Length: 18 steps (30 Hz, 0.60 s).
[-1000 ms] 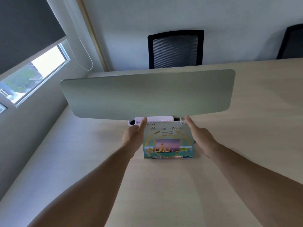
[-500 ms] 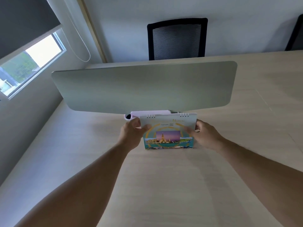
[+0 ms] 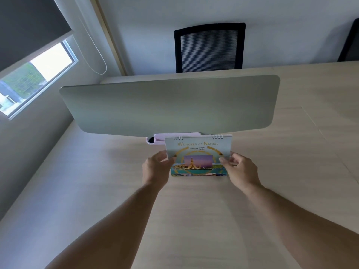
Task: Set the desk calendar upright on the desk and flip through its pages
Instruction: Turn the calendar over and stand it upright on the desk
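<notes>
A spiral-bound desk calendar (image 3: 198, 150) with a "Wonders of Nature" cover and a temple photo stands upright on the pale wooden desk (image 3: 194, 220). Its wire rings are at the top edge. My left hand (image 3: 155, 169) grips the calendar's left edge, thumb on the cover. At the right edge my right hand (image 3: 241, 171) pinches the cover with thumb and fingers. The calendar's back and base are hidden from me.
A grey-green divider panel (image 3: 169, 105) rises just behind the calendar. A white holder (image 3: 155, 140) sits at its foot. Beyond the desk stand a black mesh chair (image 3: 209, 47) and part of another chair (image 3: 351, 41). A window (image 3: 37, 74) is at the left.
Both hands slid down from the calendar's top corners to its side edges and closed on it. The calendar looks nearer and more upright than a second ago.
</notes>
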### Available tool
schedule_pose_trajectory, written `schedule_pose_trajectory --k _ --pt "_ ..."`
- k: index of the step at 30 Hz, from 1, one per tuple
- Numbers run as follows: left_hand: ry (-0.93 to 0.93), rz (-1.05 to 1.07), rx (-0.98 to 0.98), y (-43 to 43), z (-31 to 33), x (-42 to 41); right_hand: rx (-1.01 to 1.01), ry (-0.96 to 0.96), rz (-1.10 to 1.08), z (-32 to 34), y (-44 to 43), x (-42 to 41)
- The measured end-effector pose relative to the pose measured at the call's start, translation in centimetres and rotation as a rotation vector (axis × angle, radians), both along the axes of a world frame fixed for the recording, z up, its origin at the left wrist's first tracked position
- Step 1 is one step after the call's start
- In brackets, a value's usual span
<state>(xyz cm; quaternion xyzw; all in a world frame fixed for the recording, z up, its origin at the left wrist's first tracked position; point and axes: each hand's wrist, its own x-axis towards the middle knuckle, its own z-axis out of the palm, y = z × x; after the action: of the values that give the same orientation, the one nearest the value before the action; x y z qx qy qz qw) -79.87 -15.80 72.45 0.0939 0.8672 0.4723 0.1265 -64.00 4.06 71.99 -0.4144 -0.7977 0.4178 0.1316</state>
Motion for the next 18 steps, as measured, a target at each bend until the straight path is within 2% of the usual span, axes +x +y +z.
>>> schedule_pose_trajectory --k 9,15,18 --pt "0.018 -0.05 -0.051 -0.8 -1.8 3.1 -0.073 -0.125 0.118 -1.9 -2.7 1.8" --pt "-0.01 -0.034 -0.063 -1.2 -1.1 4.0 -0.075 -0.1 0.119 -1.0 -3.7 2.6" --pt "-0.05 -0.03 0.006 -1.4 -0.7 4.2 -0.127 -0.056 0.048 0.0 -3.2 2.4"
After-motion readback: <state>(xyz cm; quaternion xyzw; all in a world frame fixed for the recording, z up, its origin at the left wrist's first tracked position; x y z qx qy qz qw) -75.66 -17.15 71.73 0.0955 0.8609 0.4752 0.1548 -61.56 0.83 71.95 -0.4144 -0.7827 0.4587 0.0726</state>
